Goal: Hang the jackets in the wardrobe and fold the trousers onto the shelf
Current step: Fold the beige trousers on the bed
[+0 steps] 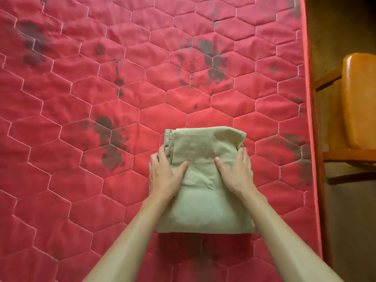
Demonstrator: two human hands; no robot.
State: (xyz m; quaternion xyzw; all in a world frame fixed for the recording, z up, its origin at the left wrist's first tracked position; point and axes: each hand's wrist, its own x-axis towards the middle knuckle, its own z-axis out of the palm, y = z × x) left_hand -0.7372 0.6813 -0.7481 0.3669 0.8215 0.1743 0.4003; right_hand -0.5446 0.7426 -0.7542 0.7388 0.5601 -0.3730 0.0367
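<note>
head view: both forearms reach in from the bottom edge onto the folded khaki trousers [203, 180], which lie on the red quilted mattress [81, 98] toward its right side. left hand [164, 174] sits on the bundle's left edge, thumb on top and fingers wrapped over the side; right hand [236, 171] mirrors it on the right edge, thumb spread inward, fingers curled down the side. soft, light cloth, likely to sag or unfold if lifted by one corner; i would slide the fingers underneath both side edges and carry it flat. wooden chair [358, 102] stands beside the mattress at right. no wardrobe or shelf shows.
</note>
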